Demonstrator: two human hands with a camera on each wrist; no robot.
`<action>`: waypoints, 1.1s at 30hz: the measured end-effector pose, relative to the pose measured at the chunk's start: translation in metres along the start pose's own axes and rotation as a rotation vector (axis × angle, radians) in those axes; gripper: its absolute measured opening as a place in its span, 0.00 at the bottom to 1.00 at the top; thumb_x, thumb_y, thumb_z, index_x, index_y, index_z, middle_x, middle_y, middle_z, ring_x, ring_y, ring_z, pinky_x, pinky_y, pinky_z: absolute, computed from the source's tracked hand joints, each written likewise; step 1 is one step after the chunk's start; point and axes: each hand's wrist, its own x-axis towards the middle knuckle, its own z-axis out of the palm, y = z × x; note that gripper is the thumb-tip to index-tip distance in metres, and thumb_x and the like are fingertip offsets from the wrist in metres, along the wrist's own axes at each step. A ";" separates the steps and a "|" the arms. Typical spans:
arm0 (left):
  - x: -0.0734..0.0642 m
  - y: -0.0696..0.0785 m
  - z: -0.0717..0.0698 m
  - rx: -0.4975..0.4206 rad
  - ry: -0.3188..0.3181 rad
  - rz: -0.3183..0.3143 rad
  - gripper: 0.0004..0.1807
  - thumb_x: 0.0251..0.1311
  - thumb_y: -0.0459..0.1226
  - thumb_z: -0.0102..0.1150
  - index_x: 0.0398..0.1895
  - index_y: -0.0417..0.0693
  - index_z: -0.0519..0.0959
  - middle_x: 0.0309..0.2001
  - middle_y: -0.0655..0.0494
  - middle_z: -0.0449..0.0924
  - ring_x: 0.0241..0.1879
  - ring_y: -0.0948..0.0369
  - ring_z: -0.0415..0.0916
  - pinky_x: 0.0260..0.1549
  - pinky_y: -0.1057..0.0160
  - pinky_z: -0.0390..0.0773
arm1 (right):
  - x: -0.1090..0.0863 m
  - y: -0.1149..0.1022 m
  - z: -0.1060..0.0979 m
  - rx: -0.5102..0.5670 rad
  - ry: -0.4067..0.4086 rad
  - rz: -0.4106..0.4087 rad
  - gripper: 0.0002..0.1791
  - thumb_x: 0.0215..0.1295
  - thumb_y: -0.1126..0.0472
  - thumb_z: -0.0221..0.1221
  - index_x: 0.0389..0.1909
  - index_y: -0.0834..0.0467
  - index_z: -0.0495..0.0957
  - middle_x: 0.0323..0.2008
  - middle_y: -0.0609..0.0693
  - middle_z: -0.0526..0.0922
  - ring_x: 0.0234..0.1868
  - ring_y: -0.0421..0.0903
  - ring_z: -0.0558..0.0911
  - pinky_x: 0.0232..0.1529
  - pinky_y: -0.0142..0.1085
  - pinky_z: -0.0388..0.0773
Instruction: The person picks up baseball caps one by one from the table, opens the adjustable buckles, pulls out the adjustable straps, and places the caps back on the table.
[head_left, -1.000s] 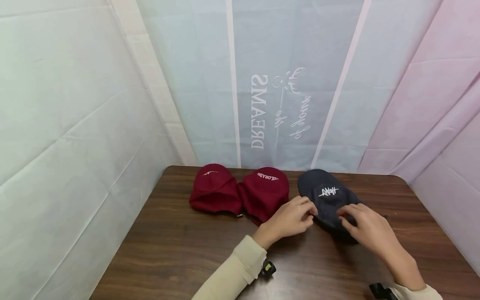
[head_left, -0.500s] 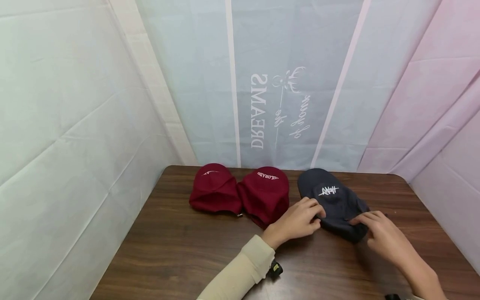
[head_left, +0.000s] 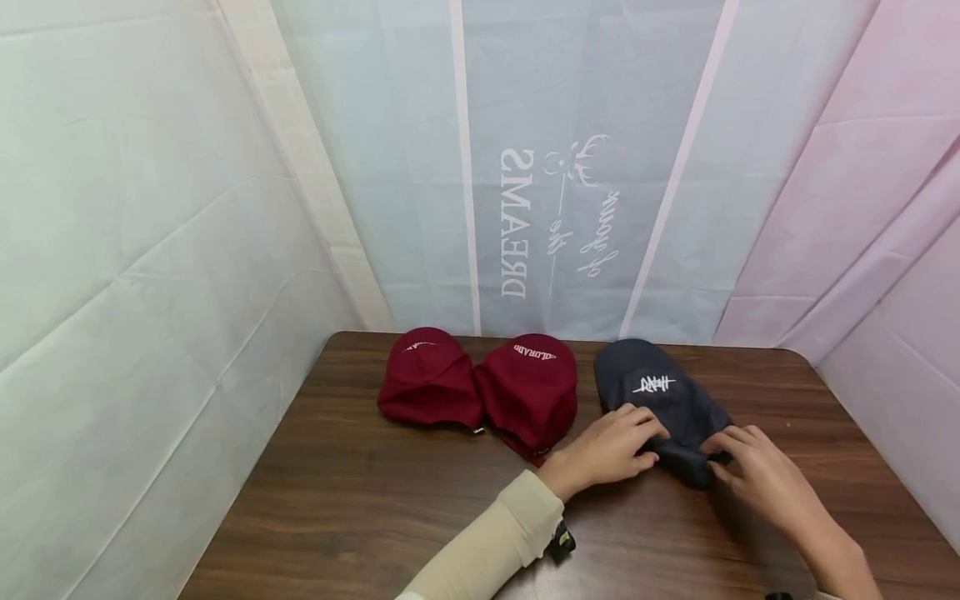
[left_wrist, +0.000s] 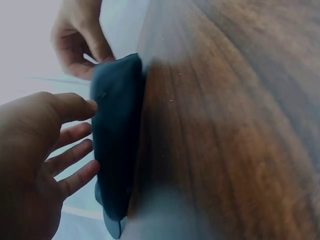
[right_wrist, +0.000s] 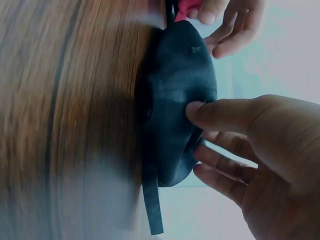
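A dark navy baseball cap (head_left: 678, 408) with white lettering lies on the table, its brim toward the back. At its near left side, my left hand (head_left: 611, 446) touches the crown with fairly straight fingertips. In the left wrist view, the left hand (left_wrist: 35, 145) has its thumb and fingers spread along the cap's top edge (left_wrist: 117, 135). On the right, my right hand (head_left: 765, 475) pinches the cap's near edge. The right wrist view shows the right thumb on the cap (right_wrist: 172, 95), the fingers on the other side of a fold, and a loose strap (right_wrist: 152, 205) hanging down.
Two maroon caps (head_left: 431, 379) (head_left: 528, 387) sit side by side left of the navy cap, the right one close to my left wrist. A wooden table (head_left: 352, 508) lies below. Pale printed cloth (head_left: 555, 83) hangs behind it, with fabric walls at both sides.
My left hand has moved right and slightly nearer along the cap. My right hand has shifted right to its edge and pinches it. The crown's near part looks flatter and more folded.
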 end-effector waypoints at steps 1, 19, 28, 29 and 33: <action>0.000 0.001 0.001 0.006 -0.004 -0.001 0.17 0.73 0.48 0.64 0.62 0.62 0.83 0.58 0.67 0.80 0.58 0.67 0.73 0.61 0.77 0.70 | 0.000 -0.001 0.001 0.004 0.023 -0.010 0.19 0.44 0.69 0.81 0.35 0.49 0.87 0.38 0.44 0.86 0.42 0.50 0.80 0.37 0.45 0.80; -0.005 -0.007 0.003 -0.033 0.139 -0.060 0.04 0.75 0.44 0.62 0.46 0.60 0.84 0.44 0.69 0.81 0.45 0.71 0.75 0.49 0.80 0.72 | 0.004 -0.010 0.006 0.070 0.136 -0.058 0.24 0.41 0.72 0.80 0.41 0.52 0.87 0.43 0.45 0.84 0.42 0.45 0.79 0.36 0.38 0.80; -0.006 -0.010 -0.008 -0.041 0.173 -0.109 0.04 0.75 0.45 0.62 0.45 0.61 0.84 0.45 0.70 0.81 0.46 0.72 0.75 0.48 0.82 0.72 | 0.010 -0.013 0.007 0.103 0.213 -0.072 0.21 0.43 0.74 0.80 0.38 0.54 0.86 0.41 0.47 0.82 0.34 0.43 0.81 0.35 0.17 0.70; -0.007 -0.010 -0.009 -0.044 0.178 -0.114 0.04 0.75 0.45 0.62 0.45 0.61 0.84 0.45 0.70 0.81 0.46 0.72 0.75 0.48 0.82 0.72 | 0.011 -0.013 0.006 0.103 0.221 -0.074 0.21 0.43 0.74 0.79 0.38 0.54 0.86 0.42 0.47 0.82 0.33 0.43 0.81 0.35 0.17 0.70; -0.008 -0.012 -0.014 -0.061 0.199 -0.130 0.04 0.75 0.45 0.62 0.46 0.61 0.84 0.45 0.70 0.82 0.47 0.72 0.75 0.48 0.82 0.73 | 0.015 -0.016 0.002 0.094 0.257 -0.088 0.23 0.42 0.76 0.79 0.39 0.54 0.86 0.44 0.47 0.81 0.33 0.42 0.80 0.35 0.20 0.70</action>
